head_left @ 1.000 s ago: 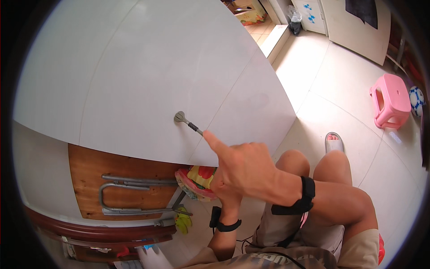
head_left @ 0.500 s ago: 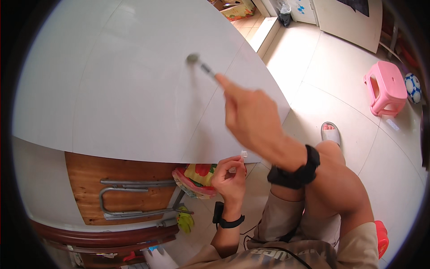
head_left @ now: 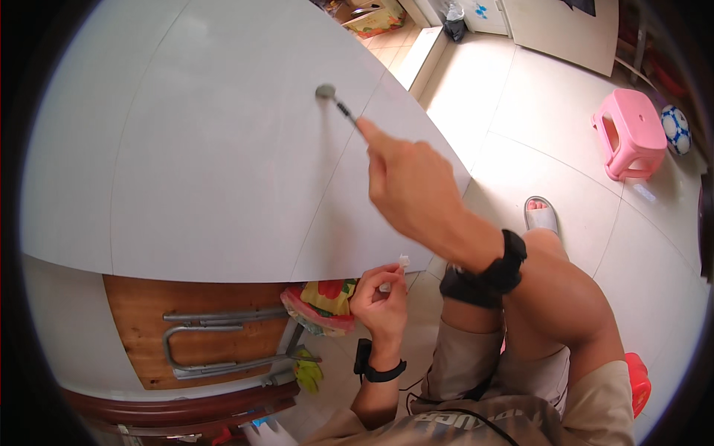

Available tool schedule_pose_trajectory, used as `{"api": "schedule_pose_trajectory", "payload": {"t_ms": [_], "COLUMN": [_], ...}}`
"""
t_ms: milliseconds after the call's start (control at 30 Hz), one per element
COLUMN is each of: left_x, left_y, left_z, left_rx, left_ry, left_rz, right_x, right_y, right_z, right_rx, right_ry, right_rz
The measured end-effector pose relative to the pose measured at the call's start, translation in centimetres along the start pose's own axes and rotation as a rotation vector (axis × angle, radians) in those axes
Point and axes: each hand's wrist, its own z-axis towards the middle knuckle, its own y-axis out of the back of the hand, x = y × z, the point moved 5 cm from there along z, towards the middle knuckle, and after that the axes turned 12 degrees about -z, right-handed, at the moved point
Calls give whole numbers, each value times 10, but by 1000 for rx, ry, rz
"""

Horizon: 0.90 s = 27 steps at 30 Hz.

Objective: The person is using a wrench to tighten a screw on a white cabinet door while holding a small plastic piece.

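Observation:
In my right hand (head_left: 413,175) is a thin-handled tool (head_left: 325,92) with a small round grey-green head. My index finger lies along its handle, and the head is over a large white surface (head_left: 216,163) with thin seam lines. Whether the head touches that surface I cannot tell. My left hand (head_left: 381,301) is lower, just past the near edge of the white surface. Its thumb and fingers pinch a small crumpled white piece (head_left: 404,261). Black bands are on both wrists.
Beneath the near edge are a wooden board with folded metal legs (head_left: 223,317) and a colourful bag (head_left: 320,308). At the right stand a pink stool (head_left: 636,126) and a blue-white ball (head_left: 675,129) on the tiled floor (head_left: 547,149). A red object (head_left: 638,383) is behind my right side.
The view has shifted a little, so the surroundings sit differently in it. The tool's head has moved slightly toward the right edge of the white surface. Both hands keep their grip.

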Motion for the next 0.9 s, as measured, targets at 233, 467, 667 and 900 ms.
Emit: {"api": "schedule_pose_trajectory", "payload": {"t_ms": [233,467,667,900], "left_x": [7,19,-12,19], "left_y": [11,15,1,13], "left_z": [0,2,3,0], "left_rx": [23,-54,30,-47], "left_ry": [-93,71,-299,119], "left_rz": [138,-1,422,-49], "right_x": [34,3,42,8], "right_y": [-3,1,-6,6], "right_z": [-37,-8,-46,-15], "right_rx": [295,45,253,160], "right_ry": [191,69,230,109], "right_rz": [-79,-126,-160,-201]}}
